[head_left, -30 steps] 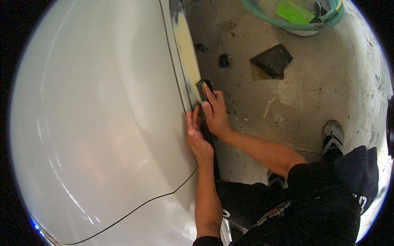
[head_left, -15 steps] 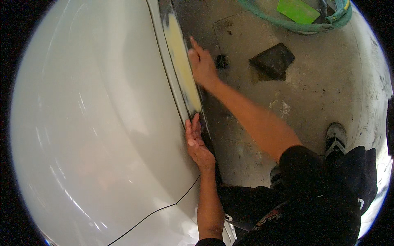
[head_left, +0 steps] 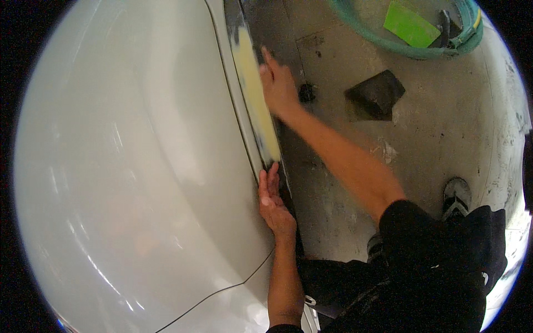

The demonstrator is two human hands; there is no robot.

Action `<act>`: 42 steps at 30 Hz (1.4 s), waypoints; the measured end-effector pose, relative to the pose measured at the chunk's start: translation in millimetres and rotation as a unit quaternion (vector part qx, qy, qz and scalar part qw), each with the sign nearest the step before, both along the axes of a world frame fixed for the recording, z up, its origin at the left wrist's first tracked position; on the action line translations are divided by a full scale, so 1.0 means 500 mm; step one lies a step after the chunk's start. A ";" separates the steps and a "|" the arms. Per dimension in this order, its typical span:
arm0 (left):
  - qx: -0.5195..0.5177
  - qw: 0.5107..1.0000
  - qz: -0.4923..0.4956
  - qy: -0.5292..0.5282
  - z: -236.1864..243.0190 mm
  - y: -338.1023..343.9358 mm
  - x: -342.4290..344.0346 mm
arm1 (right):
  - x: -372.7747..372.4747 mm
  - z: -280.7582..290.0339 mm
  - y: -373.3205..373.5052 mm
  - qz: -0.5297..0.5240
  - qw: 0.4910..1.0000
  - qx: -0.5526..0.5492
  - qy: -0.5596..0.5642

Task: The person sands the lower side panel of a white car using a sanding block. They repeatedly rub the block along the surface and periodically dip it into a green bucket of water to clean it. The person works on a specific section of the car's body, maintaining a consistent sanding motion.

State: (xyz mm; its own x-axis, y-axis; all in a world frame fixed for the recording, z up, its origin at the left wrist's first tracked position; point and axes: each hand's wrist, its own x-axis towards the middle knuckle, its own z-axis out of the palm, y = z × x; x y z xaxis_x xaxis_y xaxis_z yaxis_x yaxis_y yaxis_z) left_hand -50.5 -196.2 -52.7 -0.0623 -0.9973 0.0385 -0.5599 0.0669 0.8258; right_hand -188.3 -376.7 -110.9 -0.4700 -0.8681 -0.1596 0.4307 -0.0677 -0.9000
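A long pale-yellow filler patch [head_left: 255, 91] lies along a narrow painted strip at the edge of a glossy white car body panel [head_left: 150, 166]. My left hand [head_left: 276, 208] rests on the strip at the patch's near end, its fingers stretched out and holding nothing. Beside the patch's right edge is my right hand [head_left: 280, 89], one finger pointing away from me and the others curled toward the strip. Those curled fingers partly hide themselves, and anything under them cannot be made out.
On the grey concrete floor [head_left: 422, 150] to the right lies a dark, block-like piece [head_left: 377, 94]. Farther off, a coiled green hose [head_left: 411, 50] surrounds a bright green flat piece [head_left: 411, 25]. My shoe [head_left: 457, 194] stands at the right.
The view has shifted a little, so the scene sits lower and farther right. My right hand has moved slightly away from me along the patch. My left hand keeps its place.
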 end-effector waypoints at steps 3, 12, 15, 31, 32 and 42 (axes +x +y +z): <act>-0.010 0.999 -0.023 -0.036 -0.001 -0.001 -0.007 | 0.029 0.002 0.059 -0.065 0.992 -0.051 0.096; -0.002 1.000 -0.020 0.000 -0.001 0.006 -0.004 | -0.004 -0.021 -0.033 -0.035 0.998 -0.017 0.048; 0.006 1.000 -0.018 0.005 -0.007 0.012 -0.005 | 0.003 -0.032 -0.041 -0.084 0.990 -0.008 0.116; -0.016 1.000 -0.017 0.006 -0.015 -0.006 0.008 | -0.031 -0.059 -0.170 -0.087 0.986 -0.120 -0.072; -0.020 1.000 -0.024 0.006 -0.014 -0.011 0.007 | -0.031 -0.047 -0.149 -0.075 0.993 -0.092 -0.022; -0.039 0.999 -0.007 0.006 -0.009 -0.002 -0.004 | 0.037 -0.043 -0.041 0.027 0.999 -0.023 -0.003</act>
State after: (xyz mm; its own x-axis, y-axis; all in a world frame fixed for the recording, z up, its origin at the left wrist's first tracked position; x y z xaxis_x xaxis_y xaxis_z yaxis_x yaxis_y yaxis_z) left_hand -52.4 -197.3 -57.5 -0.0752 -0.9903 0.1166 -0.5483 0.1387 0.8247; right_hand -169.6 -397.0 -132.3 -0.4206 -0.8989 -0.1223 0.4402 -0.0843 -0.8939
